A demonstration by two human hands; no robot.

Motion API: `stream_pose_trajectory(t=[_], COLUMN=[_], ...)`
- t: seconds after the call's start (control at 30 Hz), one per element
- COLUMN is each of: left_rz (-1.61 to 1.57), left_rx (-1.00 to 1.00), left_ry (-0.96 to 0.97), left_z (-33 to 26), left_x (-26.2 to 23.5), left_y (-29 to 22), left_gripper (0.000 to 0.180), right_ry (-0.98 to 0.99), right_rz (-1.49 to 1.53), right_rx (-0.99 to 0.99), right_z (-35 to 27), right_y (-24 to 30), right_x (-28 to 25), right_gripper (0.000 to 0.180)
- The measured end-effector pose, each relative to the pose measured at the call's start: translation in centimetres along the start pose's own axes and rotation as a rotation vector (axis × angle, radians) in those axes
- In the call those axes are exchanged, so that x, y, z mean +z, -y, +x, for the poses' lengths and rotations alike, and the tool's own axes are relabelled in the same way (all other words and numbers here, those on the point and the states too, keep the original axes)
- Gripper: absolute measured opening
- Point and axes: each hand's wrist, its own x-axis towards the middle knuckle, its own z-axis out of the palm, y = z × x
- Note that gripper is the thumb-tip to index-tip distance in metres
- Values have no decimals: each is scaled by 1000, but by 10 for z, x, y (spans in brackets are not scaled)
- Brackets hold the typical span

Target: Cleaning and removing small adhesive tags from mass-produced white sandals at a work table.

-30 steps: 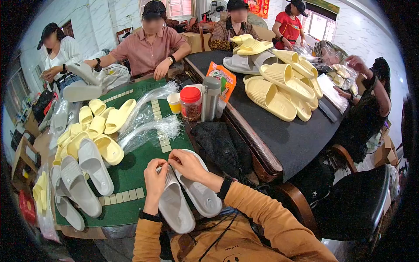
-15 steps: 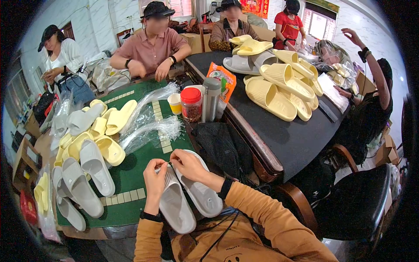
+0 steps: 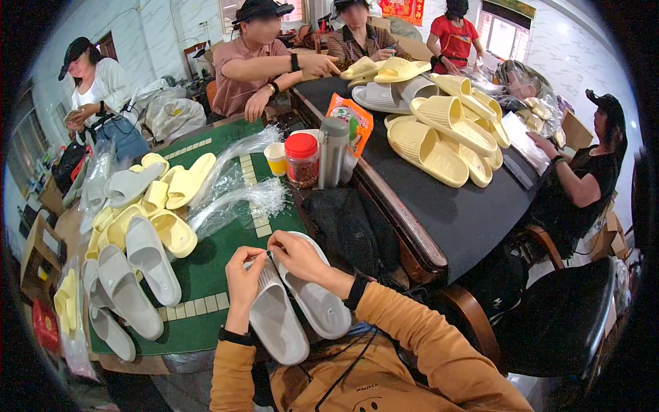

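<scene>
Two grey slide slippers lie side by side at the table's near edge, the left slipper (image 3: 280, 323) and the right slipper (image 3: 322, 305), toes away from me. Above their toe straps my left hand (image 3: 244, 281) is closed in a pinch. Close beside it, my right hand (image 3: 301, 259) also pinches, its wrist resting over the right slipper. Whatever is between the fingertips is too small to make out. Just beyond lies a bundle of thin clear plastic strands (image 3: 240, 206) with whitish ends, on the green mat (image 3: 213, 264).
Grey and yellow slippers (image 3: 141, 271) are heaped on the left. A yellow paper cup (image 3: 276, 159), a red-lidded jar (image 3: 302, 161) and a steel flask (image 3: 333, 151) stand ahead. More yellow slippers (image 3: 425, 154) pile on the black table (image 3: 473, 226). Several people work around; a black chair (image 3: 563, 323) is right.
My hands stay pinched at almost the same spot. Across the table, a person in pink stretches an arm rightward. The person at the right has lowered a raised arm.
</scene>
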Motion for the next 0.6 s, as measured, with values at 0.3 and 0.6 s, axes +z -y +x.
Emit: stream_pose_trajectory(t=[0.3,0.6], left_rz=[30,78], left_rx=[50,39], left_ry=[-27,-64], left_z=[0,0], left_x=[1,2], left_y=[2,2], left_gripper=[8,9], right_ry=[53,59], right_rz=[30,19], right_rx=[-3,-51], right_z=[0,-1], right_y=[3,-1], right_x=[-2,-2], right_gripper=[13,11])
